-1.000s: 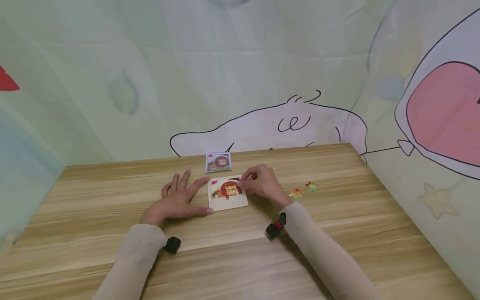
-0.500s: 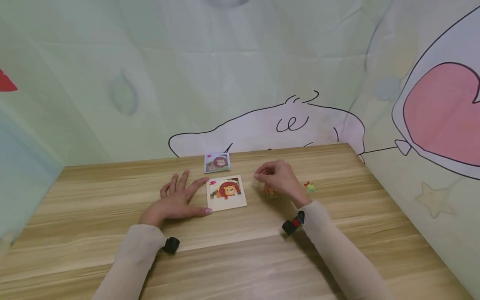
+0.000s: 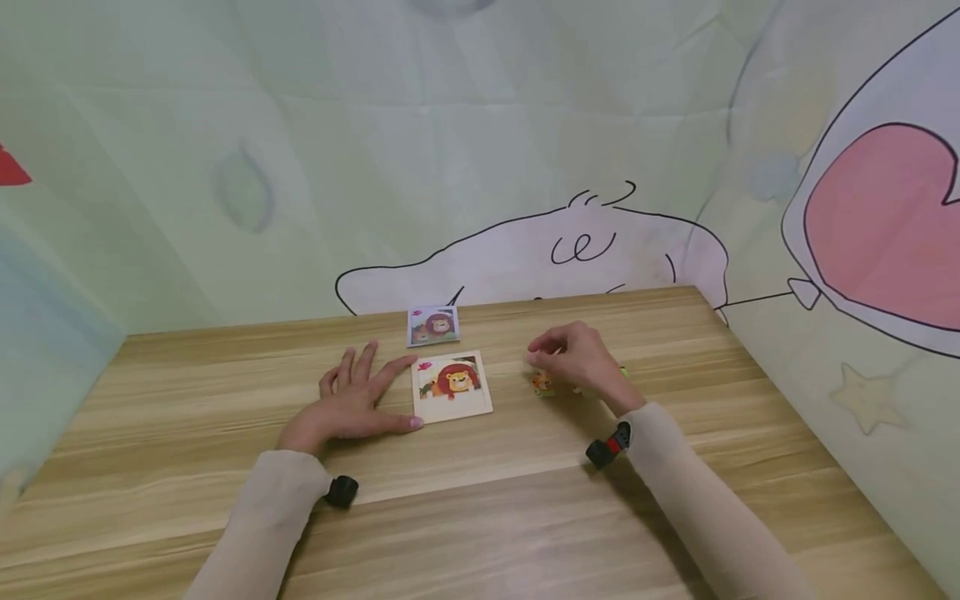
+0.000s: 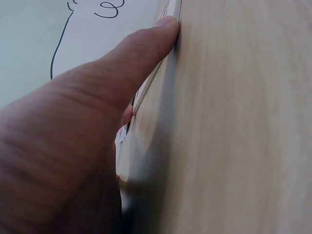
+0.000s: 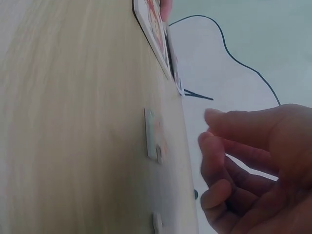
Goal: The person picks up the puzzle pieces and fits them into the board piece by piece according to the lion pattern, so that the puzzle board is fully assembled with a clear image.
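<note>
A puzzle board [image 3: 453,407] with a light wooden frame lies mid-table, its upper part filled by a lion picture and its lower strip bare wood. My left hand [image 3: 352,404] is spread flat at its left side, index fingertip at the upper left corner and thumb at the lower left. In the left wrist view the straight thumb [image 4: 141,48] touches the board's edge. Right of the board, my right hand [image 3: 581,362] hovers with curled fingers, thumb and index tips together, holding nothing visible. Below it lies an orange puzzle piece [image 3: 542,382], also a piece [image 5: 155,134] seen edge-on in the right wrist view.
A picture card [image 3: 432,326] with the same lion scene lies behind the board. A green puzzle piece [image 3: 623,371] shows partly past my right wrist. The wooden table [image 3: 450,517] ends at a printed cloth backdrop [image 3: 465,167].
My right hand has drawn away from the board's upper right corner and moved right, uncovering the orange piece and covering others. My left hand has stayed at the board.
</note>
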A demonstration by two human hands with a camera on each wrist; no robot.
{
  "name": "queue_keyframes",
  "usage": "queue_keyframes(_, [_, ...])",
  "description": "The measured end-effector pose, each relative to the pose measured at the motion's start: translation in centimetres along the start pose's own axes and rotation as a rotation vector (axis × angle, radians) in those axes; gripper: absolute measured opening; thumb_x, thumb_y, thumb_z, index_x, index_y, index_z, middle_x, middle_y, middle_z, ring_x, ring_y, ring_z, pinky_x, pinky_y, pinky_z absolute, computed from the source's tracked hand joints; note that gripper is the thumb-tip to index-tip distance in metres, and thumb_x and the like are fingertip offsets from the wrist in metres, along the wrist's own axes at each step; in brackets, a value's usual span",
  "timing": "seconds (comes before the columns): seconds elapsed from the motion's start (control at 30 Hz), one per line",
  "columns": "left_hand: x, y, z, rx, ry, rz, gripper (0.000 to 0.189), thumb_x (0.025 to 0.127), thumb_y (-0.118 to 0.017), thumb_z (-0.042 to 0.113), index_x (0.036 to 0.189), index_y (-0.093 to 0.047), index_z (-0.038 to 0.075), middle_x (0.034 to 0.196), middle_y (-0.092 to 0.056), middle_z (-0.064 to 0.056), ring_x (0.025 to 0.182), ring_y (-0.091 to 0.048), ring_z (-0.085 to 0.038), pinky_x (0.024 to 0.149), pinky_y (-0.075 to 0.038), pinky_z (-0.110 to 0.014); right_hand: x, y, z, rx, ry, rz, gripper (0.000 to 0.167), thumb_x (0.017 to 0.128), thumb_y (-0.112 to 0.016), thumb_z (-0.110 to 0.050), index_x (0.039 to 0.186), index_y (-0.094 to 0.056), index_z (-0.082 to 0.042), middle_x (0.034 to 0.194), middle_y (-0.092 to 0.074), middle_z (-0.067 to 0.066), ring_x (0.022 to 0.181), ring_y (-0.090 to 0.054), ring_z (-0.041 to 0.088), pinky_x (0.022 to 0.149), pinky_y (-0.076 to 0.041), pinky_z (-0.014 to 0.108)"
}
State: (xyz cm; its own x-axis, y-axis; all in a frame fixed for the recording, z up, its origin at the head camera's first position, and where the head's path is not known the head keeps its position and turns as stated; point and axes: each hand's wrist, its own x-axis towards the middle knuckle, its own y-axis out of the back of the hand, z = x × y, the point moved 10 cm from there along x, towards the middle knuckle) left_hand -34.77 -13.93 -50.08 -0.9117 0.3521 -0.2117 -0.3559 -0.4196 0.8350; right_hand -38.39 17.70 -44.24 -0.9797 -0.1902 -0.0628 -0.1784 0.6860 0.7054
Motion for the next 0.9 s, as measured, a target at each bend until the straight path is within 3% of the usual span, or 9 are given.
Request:
queue_keyframes(0.27, [0.0,0.0,0.1,-0.002,0.006,-0.004,0.108,0.083,-0.074,0.079,0.17,-0.022,0.042,0.18,0.016,-0.024,0.163,0.022,-0.056,0.121,0.006,-0.08,-0.4,-0.3,0.5,-0.023,0.042,-0.119,0.021,0.094,-0.08,-0.005,0.115,-0.081,-0.004,0.1,-0.08,0.01,0.079,-0.067,0.014,0.064,-0.053,0.025])
queue_keyframes(0.5, [-0.1,-0.1,-0.1,0.003,0.01,-0.008,0.108,0.083,-0.074,0.079,0.17,-0.021,0.042,0.18,0.016,-0.024,0.162,0.023,-0.056,0.121,0.006,-0.08,-0.6,-0.7,0.8,-0.078,0.051,-0.182,0.031,0.09,-0.088,-0.014,0.119,-0.08,-0.006,0.109,-0.079,0.01,0.089,-0.068,0.018,0.069,-0.055,0.026])
queue_keyframes(0.7, [-0.3,0.3,0.3,-0.001,0.006,-0.011,0.109,0.083,-0.075,0.077,0.17,-0.022,0.039,0.179,0.016,-0.026,0.161,0.023,-0.058,0.121,0.007,-0.08,-0.6,-0.9,0.5,-0.145,0.083,-0.185,0.028,0.088,-0.09,-0.015,0.113,-0.081,-0.008,0.103,-0.079,0.007,0.094,-0.068,0.018,0.08,-0.053,0.027])
queue_keyframes(0.9, [0.1,-0.1,-0.2,0.008,0.013,-0.007,0.11,0.082,-0.074,0.08,0.17,-0.021,0.042,0.18,0.017,-0.024,0.162,0.023,-0.056,0.122,0.007,-0.079,-0.5,-1.0,0.7,-0.167,0.074,-0.178,0.026,0.087,-0.09,-0.016,0.111,-0.082,-0.009,0.101,-0.078,0.007,0.093,-0.066,0.019,0.081,-0.051,0.028])
